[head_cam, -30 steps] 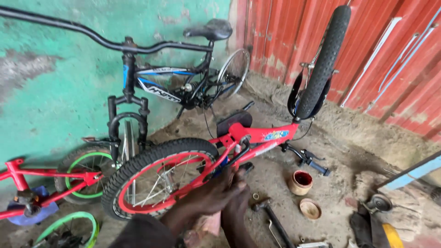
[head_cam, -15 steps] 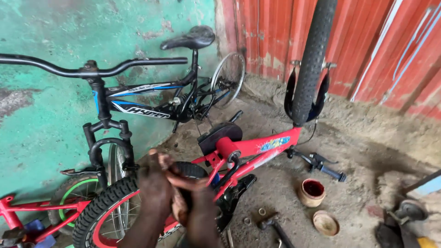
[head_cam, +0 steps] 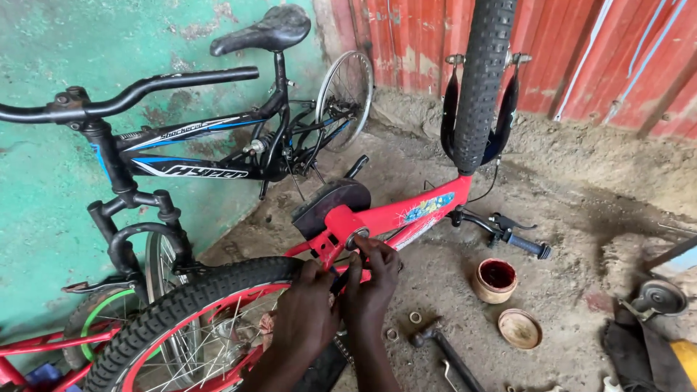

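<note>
A red bicycle (head_cam: 406, 218) is lying upside down on the dirt floor (head_cam: 581, 218), and everything here is placed against it. Its long axis is running from lower left to upper right: the rear wheel (head_cam: 189, 305) is sitting at the lower left, the front wheel (head_cam: 479, 80) is pointing straight up at the upper right, and the black saddle (head_cam: 330, 203) is resting against the ground behind the frame.

Behind the red bicycle, a black bicycle (head_cam: 196, 156) is leaning upright against the green wall (head_cam: 43, 189), and a red corrugated wall (head_cam: 617, 51) is standing beyond the front wheel.

Both hands are working at the bottom bracket (head_cam: 356, 238) in the middle of the red bicycle's frame. The left hand (head_cam: 308, 316) is curling around the frame just beside the rear tyre; its fingers appear to be pressing together on a dark part, though that is hard to tell. The right hand (head_cam: 370, 287) is pinching at the bracket's metal ring with thumb and forefinger.

To the right of the red bicycle, a small pot of red grease (head_cam: 496, 279) is sitting on the floor, with a round lid (head_cam: 520, 328) beside it and a hammer (head_cam: 443, 348) near the right wrist.
</note>
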